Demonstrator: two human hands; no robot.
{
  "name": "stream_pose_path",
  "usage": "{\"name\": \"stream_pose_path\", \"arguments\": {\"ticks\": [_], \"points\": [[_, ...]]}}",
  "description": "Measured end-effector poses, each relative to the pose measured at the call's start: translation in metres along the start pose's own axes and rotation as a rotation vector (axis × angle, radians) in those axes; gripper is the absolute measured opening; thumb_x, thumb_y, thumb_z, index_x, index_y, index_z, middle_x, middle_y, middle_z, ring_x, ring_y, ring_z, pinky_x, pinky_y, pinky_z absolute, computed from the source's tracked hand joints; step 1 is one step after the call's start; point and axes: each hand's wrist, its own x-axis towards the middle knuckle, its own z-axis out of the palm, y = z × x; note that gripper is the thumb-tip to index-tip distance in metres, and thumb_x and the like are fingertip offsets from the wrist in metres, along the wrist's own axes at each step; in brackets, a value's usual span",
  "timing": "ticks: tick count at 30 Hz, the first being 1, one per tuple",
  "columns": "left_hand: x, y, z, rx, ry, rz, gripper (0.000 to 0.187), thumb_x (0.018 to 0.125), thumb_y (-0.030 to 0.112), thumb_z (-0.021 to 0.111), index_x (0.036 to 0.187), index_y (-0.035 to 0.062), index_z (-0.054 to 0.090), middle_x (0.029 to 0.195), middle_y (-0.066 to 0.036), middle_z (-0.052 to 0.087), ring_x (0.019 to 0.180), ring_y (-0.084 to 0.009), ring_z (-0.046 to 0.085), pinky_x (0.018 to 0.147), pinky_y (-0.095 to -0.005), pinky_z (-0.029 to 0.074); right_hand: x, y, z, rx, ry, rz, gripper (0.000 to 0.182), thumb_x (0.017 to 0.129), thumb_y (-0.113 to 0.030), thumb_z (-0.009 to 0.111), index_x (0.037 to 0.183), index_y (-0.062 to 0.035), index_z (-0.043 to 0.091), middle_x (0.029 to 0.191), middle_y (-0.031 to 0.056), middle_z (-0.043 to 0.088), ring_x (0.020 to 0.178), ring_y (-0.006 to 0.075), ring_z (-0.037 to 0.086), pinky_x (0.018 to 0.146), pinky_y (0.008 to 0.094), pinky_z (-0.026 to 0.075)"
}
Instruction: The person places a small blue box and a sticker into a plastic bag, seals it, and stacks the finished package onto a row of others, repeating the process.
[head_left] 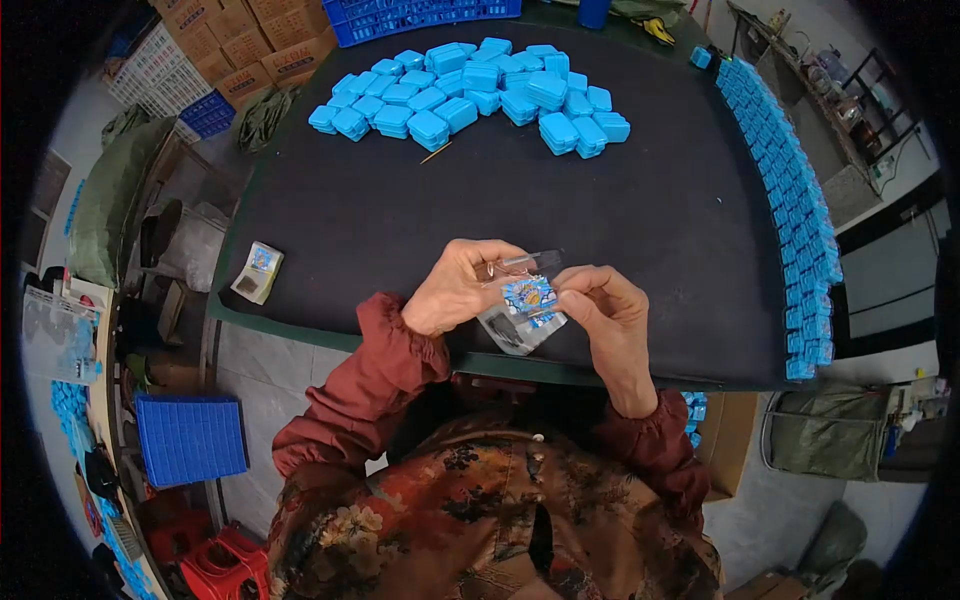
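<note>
The boxes (428, 97) are plain bright light blue, against a black tabletop (480, 200) edged in dark green. The card (529, 294) is printed in blue and white with touches of yellow-orange. The sleeves (362, 375) are solid dark red; the top (490, 510) is brown with a red, black and cream floral pattern. The crate (192, 440) is deep blue.
</note>
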Motion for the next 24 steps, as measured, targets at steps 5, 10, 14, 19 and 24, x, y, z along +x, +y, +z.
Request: {"name": "stream_pose_path", "arguments": {"ticks": [5, 10, 14, 19, 24], "points": [[0.007, -0.007, 0.008, -0.021, 0.039, -0.033, 0.011, 0.085, 0.006, 0.058, 0.082, -0.0037, 0.064, 0.072, -0.001, 0.061, 0.067, -0.0027, 0.051, 0.056, -0.0203, 0.042, -0.002, -0.001, 0.003, -0.013, -0.02, -0.058, 0.014, 0.08, 0.002, 0.064, 0.093, -0.0004, 0.062, 0.082, 0.002, 0.062, 0.078, 0.0067, 0.056, 0.073, 0.0219, 0.045], [0.013, -0.013, 0.007, 0.176, 0.06, 0.093, 0.021, 0.089, 0.011, 0.054, 0.08, -0.0056, 0.062, 0.069, -0.002, 0.061, 0.066, -0.0026, 0.05, 0.056, -0.0213, 0.042, 0.007, 0.009, -0.02, 0.234, -0.097, 0.255, 0.014, 0.079, 0.0, 0.065, 0.093, -0.0013, 0.062, 0.087, 0.0028, 0.063, 0.082, 0.008, 0.057, 0.076, 0.0238, 0.045], [0.019, -0.014, 0.0, 0.132, -0.022, 0.037, 0.021, 0.09, 0.011, 0.052, 0.081, -0.0056, 0.062, 0.069, -0.001, 0.06, 0.066, -0.0032, 0.05, 0.057, -0.0219, 0.043, 0.01, 0.009, -0.015, 0.273, -0.211, 0.254, 0.011, 0.079, -0.002, 0.066, 0.089, -0.0026, 0.062, 0.087, 0.0033, 0.063, 0.086, 0.0099, 0.056, 0.08, 0.0266, 0.044], [0.028, -0.034, -0.016, 0.038, -0.217, -0.009, 0.019, 0.09, 0.012, 0.053, 0.088, -0.0036, 0.062, 0.073, -0.002, 0.061, 0.068, -0.0038, 0.052, 0.058, -0.0214, 0.043, 0.014, 0.026, -0.019, -0.152, -0.26, 0.019, 0.006, 0.08, -0.001, 0.064, 0.085, -0.001, 0.062, 0.094, 0.0041, 0.062, 0.089, 0.0097, 0.054, 0.082, 0.0267, 0.041], [0.06, 0.012, -0.068, 0.2, -0.551, -0.241, 0.027, 0.087, 0.02, 0.059, 0.107, 0.0013, 0.061, 0.087, -0.004, 0.064, 0.066, -0.0071, 0.056, 0.055, -0.02, 0.041, 0.009, 0.007, -0.022, 0.017, -0.203, 0.088, 0.007, 0.085, -0.004, 0.059, 0.085, 0.0016, 0.064, 0.1, 0.0046, 0.061, 0.09, 0.0083, 0.052, 0.082, 0.025, 0.04]]}}
